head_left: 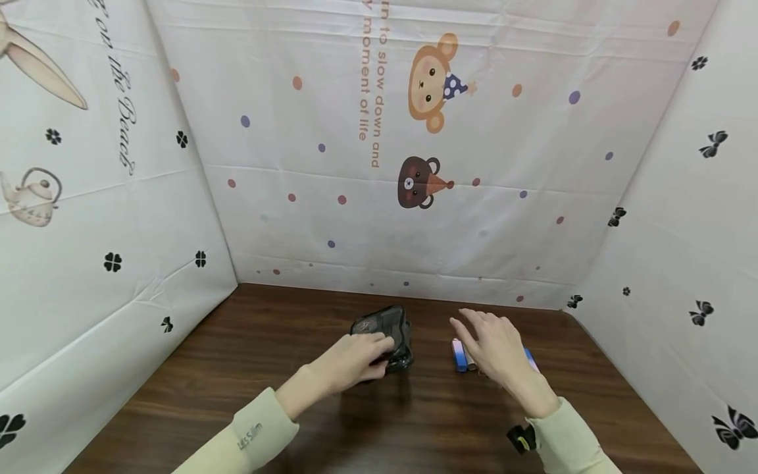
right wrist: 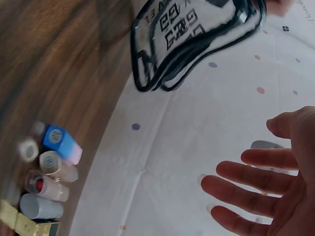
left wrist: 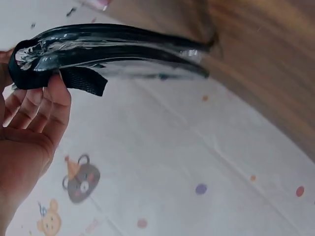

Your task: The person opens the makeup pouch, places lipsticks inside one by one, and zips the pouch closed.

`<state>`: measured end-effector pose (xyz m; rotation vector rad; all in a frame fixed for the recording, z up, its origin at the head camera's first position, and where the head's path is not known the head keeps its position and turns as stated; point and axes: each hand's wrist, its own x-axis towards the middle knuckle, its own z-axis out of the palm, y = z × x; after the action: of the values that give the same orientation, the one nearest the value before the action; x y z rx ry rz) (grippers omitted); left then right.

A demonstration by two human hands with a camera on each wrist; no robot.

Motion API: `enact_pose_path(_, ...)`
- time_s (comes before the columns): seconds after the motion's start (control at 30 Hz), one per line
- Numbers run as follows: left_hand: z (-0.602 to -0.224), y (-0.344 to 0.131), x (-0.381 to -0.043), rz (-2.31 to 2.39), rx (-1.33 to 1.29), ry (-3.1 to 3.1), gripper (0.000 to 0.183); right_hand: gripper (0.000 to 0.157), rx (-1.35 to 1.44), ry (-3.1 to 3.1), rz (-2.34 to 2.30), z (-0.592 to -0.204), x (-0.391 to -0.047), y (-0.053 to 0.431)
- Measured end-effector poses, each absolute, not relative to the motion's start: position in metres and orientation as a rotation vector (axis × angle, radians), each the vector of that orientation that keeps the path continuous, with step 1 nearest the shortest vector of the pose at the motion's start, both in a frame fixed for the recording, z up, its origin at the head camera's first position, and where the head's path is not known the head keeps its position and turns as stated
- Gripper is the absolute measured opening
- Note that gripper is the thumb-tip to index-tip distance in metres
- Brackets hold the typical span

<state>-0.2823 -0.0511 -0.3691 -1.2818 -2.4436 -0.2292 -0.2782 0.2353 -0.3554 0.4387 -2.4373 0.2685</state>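
My left hand (head_left: 355,359) grips a see-through pouch with black trim (head_left: 387,322) by one edge. In the left wrist view, the thumb and fingers pinch a black strap at the end of the pouch (left wrist: 118,49). Printed lettering shows on the pouch (right wrist: 179,24) in the right wrist view. My right hand (head_left: 494,345) is held over several small cosmetic tubes, fingers spread and holding nothing. Among them are a blue and pink tube (right wrist: 61,142), a clear tube with a red inside (right wrist: 47,186) and a pale grey cylinder (right wrist: 42,206). The hand partly hides this group in the head view.
The dark brown wooden table (head_left: 284,329) is bounded by printed white cloth walls (head_left: 296,145) at the back and both sides. Gold-coloured pieces (right wrist: 22,223) stand at the end of the row of tubes. A black strap with a device (head_left: 521,438) sits at my right wrist.
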Motion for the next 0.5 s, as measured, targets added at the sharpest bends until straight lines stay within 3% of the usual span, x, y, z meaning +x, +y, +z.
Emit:
enact_pose_path(0.3,-0.326,-0.055,-0.288,-0.431,-1.193,-2.376,0.008,0.004,0.604,-2.275,0.354,-0.331,-0.263,0.209)
enact_pose_path(0.5,-0.298,-0.048,-0.290,-0.454,-1.222,-2.436,0.018,0.005,0.783,-2.215,0.529,-0.311,-0.252,0.182)
